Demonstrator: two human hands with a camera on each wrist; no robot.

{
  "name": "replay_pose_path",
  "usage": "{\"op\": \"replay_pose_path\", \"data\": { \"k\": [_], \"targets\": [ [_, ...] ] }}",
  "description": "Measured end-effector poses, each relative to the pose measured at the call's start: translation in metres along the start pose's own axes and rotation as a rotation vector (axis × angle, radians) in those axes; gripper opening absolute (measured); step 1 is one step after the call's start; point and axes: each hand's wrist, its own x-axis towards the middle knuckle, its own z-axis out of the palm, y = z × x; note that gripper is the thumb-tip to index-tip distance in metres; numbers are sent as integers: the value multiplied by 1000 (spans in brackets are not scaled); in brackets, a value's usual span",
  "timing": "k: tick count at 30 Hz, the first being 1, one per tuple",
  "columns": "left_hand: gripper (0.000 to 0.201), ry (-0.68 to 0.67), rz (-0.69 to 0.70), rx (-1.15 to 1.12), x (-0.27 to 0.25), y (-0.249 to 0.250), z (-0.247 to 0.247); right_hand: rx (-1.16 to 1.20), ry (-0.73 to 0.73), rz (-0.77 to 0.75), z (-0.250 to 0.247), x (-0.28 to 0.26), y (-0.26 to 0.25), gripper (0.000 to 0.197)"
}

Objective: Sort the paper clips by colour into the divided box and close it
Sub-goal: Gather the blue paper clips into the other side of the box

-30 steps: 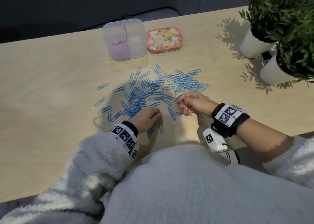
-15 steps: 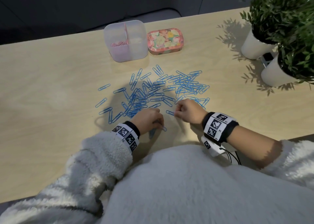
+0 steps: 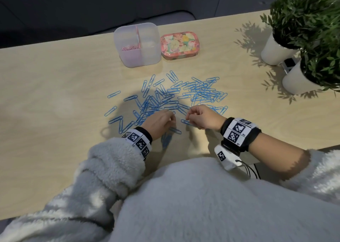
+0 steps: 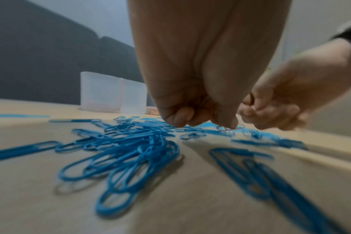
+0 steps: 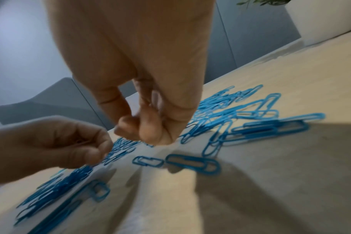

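Table (image 3: 55, 87): light wood. At the far edge stands the divided box (image 3: 137, 45), translucent, lid off; pink paper clips (image 3: 129, 48) lie in its left compartment, and whether the right compartment holds anything cannot be told. Touching its right side: a floral tin (image 3: 179, 45), closed. Far right: two white plant pots (image 3: 276, 52), green foliage overhanging the table. Blue paper clips (image 3: 184, 94) are scattered loosely mid-table between the box and the hands, several overlapping in tangles; a few strays lie apart on the left.

Left hand (image 3: 159, 122): knuckles up, fingers curled downward, tips at the near edge of the blue heap. Right hand (image 3: 202, 117): just beside it, not touching, also curled with fingertips bunched. Both wrists wear bands with black-and-white markers; grey fleece sleeves.

Left wrist view shows the left fingertips (image 4: 224, 123) pressing on a thin clip lying on the table, its colour unclear through blur. Right wrist view shows the right hand (image 5: 148, 126) with fingers folded in on themselves; whether they pinch a clip cannot be told. In that same view something thin and pinkish sits inside the left hand's curl, too blurred to identify. The head view hides both palms.
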Motion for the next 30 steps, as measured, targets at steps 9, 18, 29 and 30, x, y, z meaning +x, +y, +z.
{"op": "replay_pose_path", "data": {
  "k": [9, 18, 29, 30],
  "targets": [
    [25, 173, -257, -503, 9, -18, -32, -658, -43, -166, 29, 5, -13, 20],
    [37, 359, -449, -738, 30, -65, -121, -595, 135, -93, -14, 31, -31, 17],
    [30, 623, -511, -218, 108, -83, -182, -377, 136, -111, -70, 81, -106, 33],
    [23, 637, -518, -182, 113, -82, -183, -374, 135, -140, -69, 84, -112, 33]
  ]
}}
